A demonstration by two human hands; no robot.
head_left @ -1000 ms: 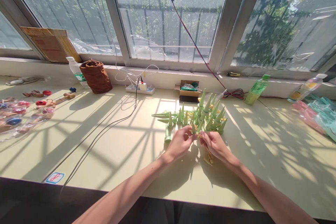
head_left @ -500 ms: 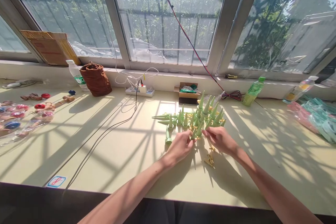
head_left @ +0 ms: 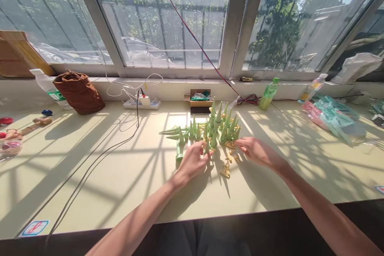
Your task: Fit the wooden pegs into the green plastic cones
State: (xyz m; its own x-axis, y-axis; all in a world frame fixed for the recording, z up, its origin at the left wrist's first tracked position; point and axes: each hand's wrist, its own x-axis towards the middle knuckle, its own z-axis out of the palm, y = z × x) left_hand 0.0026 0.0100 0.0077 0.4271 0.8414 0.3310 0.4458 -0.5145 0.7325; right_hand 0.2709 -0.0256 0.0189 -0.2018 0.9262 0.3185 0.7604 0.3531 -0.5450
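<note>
In head view, a lt-green pointed cone [head_left: 207, 147] is pinched just below ctr of frame btwn thumb & fingers of the L hand [head_left: 194, 160], at the near side of a cluster of upright lt-green cones [head_left: 220, 115] set slightly R of ctr on the pale-yellow table [head_left: 126, 180]. Small yellow pcs [head_left: 226, 171] are strewn below the cluster, some right by the fingertips of the R hand [head_left: 254, 150]; whether one's gripped can't be told. A brown soft bag [head_left: 78, 93] is seen at L, a green-capped clear bottle [head_left: 269, 94] upper R.
</note>
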